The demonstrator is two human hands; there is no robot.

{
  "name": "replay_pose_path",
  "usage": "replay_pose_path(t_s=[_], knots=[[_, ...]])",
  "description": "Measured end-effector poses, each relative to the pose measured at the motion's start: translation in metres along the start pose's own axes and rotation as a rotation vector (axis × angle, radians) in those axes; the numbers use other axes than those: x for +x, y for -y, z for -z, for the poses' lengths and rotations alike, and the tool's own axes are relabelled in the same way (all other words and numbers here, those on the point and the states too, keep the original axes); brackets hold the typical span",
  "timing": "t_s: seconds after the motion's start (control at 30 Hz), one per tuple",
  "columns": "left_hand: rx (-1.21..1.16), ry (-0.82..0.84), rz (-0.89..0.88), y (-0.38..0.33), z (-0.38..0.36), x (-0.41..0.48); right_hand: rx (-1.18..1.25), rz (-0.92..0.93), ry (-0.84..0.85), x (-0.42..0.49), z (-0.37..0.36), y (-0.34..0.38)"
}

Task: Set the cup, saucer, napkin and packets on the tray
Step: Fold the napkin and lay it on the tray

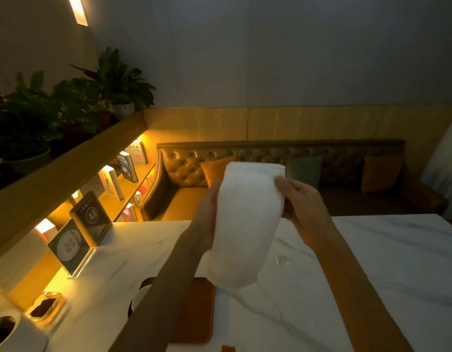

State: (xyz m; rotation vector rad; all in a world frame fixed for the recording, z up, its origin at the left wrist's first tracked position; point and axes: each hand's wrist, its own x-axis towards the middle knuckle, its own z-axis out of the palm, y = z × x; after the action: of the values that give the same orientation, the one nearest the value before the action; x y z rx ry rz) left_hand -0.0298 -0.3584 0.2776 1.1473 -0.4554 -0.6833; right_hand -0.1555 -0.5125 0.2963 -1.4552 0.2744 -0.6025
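A white napkin (pixel 247 219) hangs in the air above the marble table (pixel 384 262), held between both my hands. My left hand (pixel 207 212) grips its left edge and is partly hidden behind the cloth. My right hand (pixel 299 201) pinches its upper right edge. Below my left forearm lies the brown tray (pixel 197 311) near the table's front. On the tray, a white cup (pixel 141 294) peeks out, mostly covered by my arm. A small brown packet (pixel 228 348) shows at the bottom edge. The saucer is hidden from me.
Two acrylic sign stands (pixel 79 235) sit at the table's left. A glass dish (pixel 46 309) and a white mug (pixel 6 331) stand at the front left. Behind the table are a tufted leather sofa (pixel 184 174) with cushions and a lit bookshelf (pixel 123 179).
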Motion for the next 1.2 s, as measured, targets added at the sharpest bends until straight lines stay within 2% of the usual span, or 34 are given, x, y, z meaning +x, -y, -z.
replay_pose_path(t_s=[0.07,0.13,0.23,0.33,0.4,0.47,0.57,0.67,0.73,0.8,0.9,0.97,1.1,1.2], knots=[[-0.148,0.037,0.262,0.042,0.013,-0.011,0.085,-0.156,-0.044,0.000,0.006,-0.021],[-0.303,0.098,0.402,0.068,0.026,-0.024,0.198,-0.358,-0.058,-0.002,0.019,-0.041],[-0.214,0.154,0.293,0.082,0.038,-0.035,0.377,-0.565,0.117,-0.015,0.038,-0.073],[-0.069,0.105,0.259,0.082,0.035,-0.044,0.253,-0.614,0.245,-0.037,0.041,-0.102],[0.027,0.056,0.248,0.080,0.032,-0.049,0.209,-0.588,0.310,-0.045,0.038,-0.109],[0.109,0.056,0.173,0.076,0.029,-0.053,0.181,-0.479,0.311,-0.048,0.031,-0.098],[0.197,0.059,-0.123,0.059,0.025,-0.058,0.078,-0.116,0.146,-0.050,0.023,-0.062],[0.391,0.110,-0.405,0.028,0.021,-0.061,-0.012,0.194,0.214,-0.054,0.016,-0.025],[0.511,0.188,-0.567,0.009,0.017,-0.062,-0.053,0.295,0.227,-0.055,0.011,-0.015],[0.595,0.178,-0.653,-0.005,0.015,-0.060,-0.105,0.330,0.104,-0.053,0.008,-0.011],[0.669,0.207,-0.678,-0.016,0.015,-0.056,-0.178,0.354,0.050,-0.049,0.007,-0.002],[0.682,0.221,-0.624,-0.020,0.016,-0.052,-0.179,0.357,0.053,-0.046,0.007,0.005],[0.548,0.163,-0.454,-0.020,0.011,-0.045,-0.115,0.267,0.122,-0.037,0.007,0.019],[0.476,0.165,-0.498,-0.021,0.009,-0.046,-0.089,0.290,0.172,-0.037,0.012,0.026]])
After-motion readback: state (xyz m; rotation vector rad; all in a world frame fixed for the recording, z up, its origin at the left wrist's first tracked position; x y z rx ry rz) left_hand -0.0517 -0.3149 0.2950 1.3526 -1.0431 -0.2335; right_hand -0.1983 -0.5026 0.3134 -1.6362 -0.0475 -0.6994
